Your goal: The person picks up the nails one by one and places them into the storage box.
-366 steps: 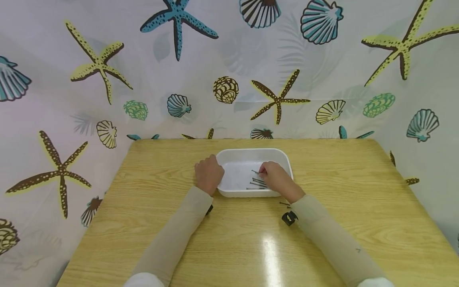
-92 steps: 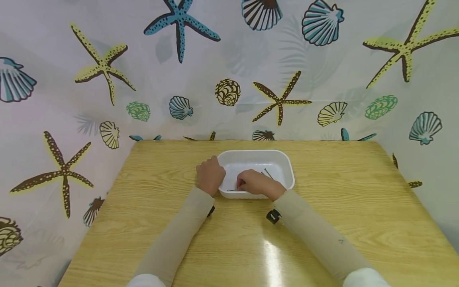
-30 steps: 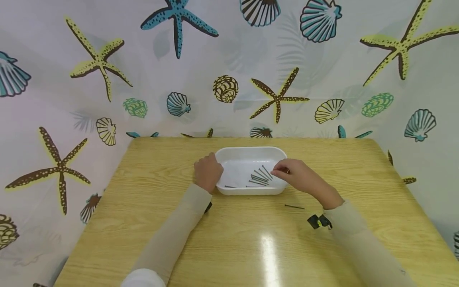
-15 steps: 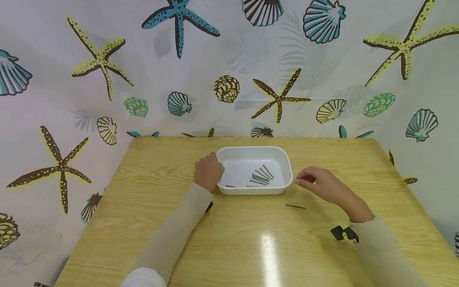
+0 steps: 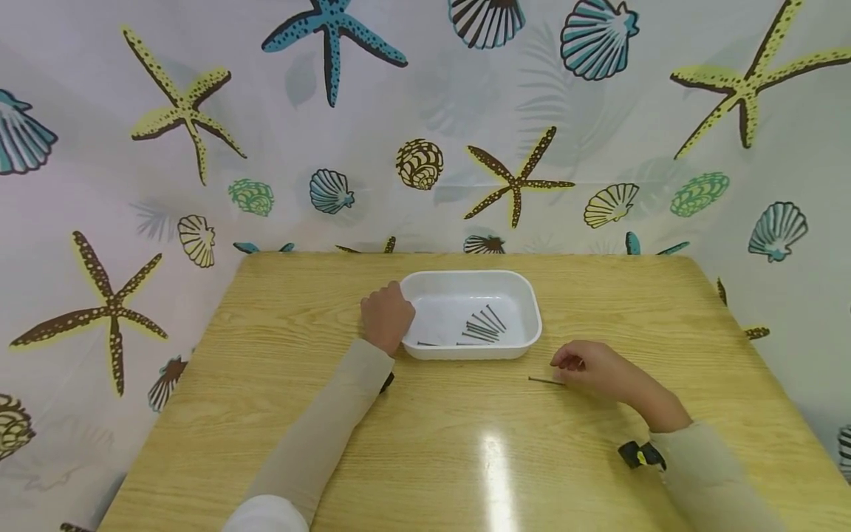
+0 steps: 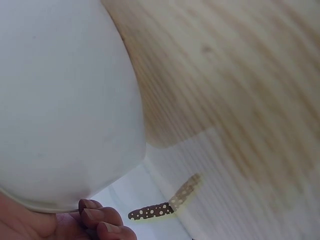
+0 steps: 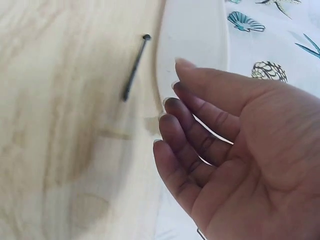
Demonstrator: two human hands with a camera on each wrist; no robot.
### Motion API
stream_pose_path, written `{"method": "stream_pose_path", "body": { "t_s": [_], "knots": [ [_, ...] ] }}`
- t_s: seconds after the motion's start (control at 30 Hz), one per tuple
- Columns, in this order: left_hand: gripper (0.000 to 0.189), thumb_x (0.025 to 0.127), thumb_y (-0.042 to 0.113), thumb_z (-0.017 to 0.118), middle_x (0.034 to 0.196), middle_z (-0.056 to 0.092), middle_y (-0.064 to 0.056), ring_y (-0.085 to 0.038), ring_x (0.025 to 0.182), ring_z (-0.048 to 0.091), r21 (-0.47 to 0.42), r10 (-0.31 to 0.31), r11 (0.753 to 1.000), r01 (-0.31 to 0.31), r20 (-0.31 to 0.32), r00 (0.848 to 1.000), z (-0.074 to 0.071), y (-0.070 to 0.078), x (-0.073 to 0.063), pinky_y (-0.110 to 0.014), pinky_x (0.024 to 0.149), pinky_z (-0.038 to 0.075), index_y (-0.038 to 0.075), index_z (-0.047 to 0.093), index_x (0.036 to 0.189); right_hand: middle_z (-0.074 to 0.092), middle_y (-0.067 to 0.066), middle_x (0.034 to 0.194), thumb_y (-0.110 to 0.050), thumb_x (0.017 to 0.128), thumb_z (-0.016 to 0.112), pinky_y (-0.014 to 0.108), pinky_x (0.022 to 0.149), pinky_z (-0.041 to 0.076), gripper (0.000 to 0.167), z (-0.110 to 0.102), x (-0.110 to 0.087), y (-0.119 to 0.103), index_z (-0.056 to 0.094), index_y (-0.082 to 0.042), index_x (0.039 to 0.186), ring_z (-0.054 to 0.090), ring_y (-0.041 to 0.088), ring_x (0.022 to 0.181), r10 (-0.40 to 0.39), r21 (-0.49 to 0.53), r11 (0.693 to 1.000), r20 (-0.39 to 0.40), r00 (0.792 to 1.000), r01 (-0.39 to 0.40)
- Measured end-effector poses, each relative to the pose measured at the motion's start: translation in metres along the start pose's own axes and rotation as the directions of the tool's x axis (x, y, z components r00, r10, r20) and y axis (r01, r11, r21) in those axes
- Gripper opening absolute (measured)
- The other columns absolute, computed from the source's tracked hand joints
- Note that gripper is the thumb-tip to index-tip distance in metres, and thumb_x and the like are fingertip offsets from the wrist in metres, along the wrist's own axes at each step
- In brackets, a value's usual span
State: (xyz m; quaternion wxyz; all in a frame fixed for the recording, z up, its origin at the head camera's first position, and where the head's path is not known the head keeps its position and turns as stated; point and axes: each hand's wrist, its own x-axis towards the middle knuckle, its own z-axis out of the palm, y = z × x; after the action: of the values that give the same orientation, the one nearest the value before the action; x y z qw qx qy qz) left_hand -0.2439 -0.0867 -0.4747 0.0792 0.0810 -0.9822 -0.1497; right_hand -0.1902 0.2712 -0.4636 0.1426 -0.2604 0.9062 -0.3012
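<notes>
A white plastic tray (image 5: 425, 353) stands on the wooden table. My left hand (image 5: 387, 318) grips its left end; in the left wrist view the fingers (image 6: 107, 220) curl at the rim. Several dark nails (image 5: 482, 329) lie fanned out in the right part of the tray, and one nail (image 5: 428, 344) lies by its front wall at the left. Right of the tray, a single nail (image 7: 135, 70) lies on the table. My right hand (image 5: 592, 369) hovers over that nail's right end, its fingers loosely bent, with a gap to the nail in the right wrist view.
The wooden table (image 5: 319, 473) extends around the tray on all sides. Behind it and at both sides hangs a white cloth (image 5: 372, 133) printed with starfish and shells. A black wrist mount (image 5: 641, 454) sits at my right sleeve.
My right hand has moved from above the tray's right end, rightward and toward me, to the nail on the table. My left hand stays at the tray. More nails lie fanned out than 12 seconds ago.
</notes>
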Motion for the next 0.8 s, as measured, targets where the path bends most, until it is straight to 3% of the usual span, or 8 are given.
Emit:
{"method": "stream_pose_path", "body": {
  "t_s": [0.23,0.43,0.8],
  "knots": [
    [0.027,0.086,0.017,0.049,0.088,0.064,-0.014,-0.031,0.081,0.061,0.014,-0.015,1.0,0.014,0.018,1.0,0.002,-0.001,0.0,-0.043,0.074,0.042,0.001,0.06,0.105,0.06,-0.003,0.089,-0.02,0.084,0.069,0.028,0.07,0.047,0.021,0.017,0.003,0.007,0.064,-0.006,0.098,0.056,0.01,0.08,-0.017,-0.009,1.0,0.035,0.999,0.017],
    [0.028,0.085,0.017,0.05,0.088,0.064,-0.014,-0.031,0.081,0.061,0.016,-0.017,1.0,0.016,0.012,1.0,-0.002,0.001,-0.001,-0.044,0.074,0.043,0.0,0.06,0.105,0.06,-0.003,0.086,-0.019,0.084,0.069,0.026,0.067,0.047,0.019,0.027,0.006,0.007,0.063,-0.006,0.096,0.055,0.009,0.076,-0.051,-0.007,0.999,0.009,0.999,0.051],
    [0.028,0.087,0.018,0.049,0.09,0.064,-0.014,-0.031,0.084,0.06,0.008,-0.021,1.0,0.02,0.034,0.999,0.0,0.0,0.001,-0.044,0.076,0.042,0.001,0.059,0.107,0.056,-0.003,0.078,-0.014,0.084,0.068,0.026,0.063,0.045,0.011,0.034,0.01,0.0,0.061,-0.007,0.09,0.052,0.01,0.071,-0.01,0.001,1.0,0.003,1.0,0.01]
  ]
}}
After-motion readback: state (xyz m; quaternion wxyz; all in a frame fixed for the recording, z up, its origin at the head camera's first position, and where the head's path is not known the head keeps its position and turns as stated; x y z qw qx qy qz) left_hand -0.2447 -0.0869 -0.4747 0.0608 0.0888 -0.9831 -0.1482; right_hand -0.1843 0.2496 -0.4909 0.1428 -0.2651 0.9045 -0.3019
